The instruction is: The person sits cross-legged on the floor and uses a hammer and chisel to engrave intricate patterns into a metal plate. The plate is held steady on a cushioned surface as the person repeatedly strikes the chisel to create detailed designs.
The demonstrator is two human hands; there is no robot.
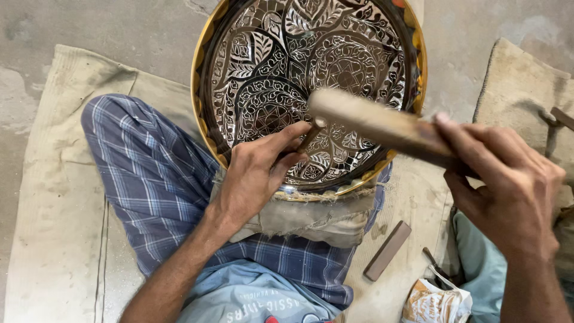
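- Engraved plate [263,66] rests tilted on the person's lap, against a cloth pad [311,218].
- Left hand [257,173] pinches a chisel [312,133] against the plate's surface.
- Right hand [508,185] is clamped on a wooden mallet [376,122], raised above the chisel.
- Judged step: chasing the pattern; the next strike calls for a square hit on the chisel's head.

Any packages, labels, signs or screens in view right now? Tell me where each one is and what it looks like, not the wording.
Crumpled packet: bottom right on the floor mat, beside the right forearm; tan and white, creased, top torn open.
Printed patch on the shirt: bottom centre, on the person's light blue top; a band of white lettering with a bit of red below it.
No signs or screens in view.
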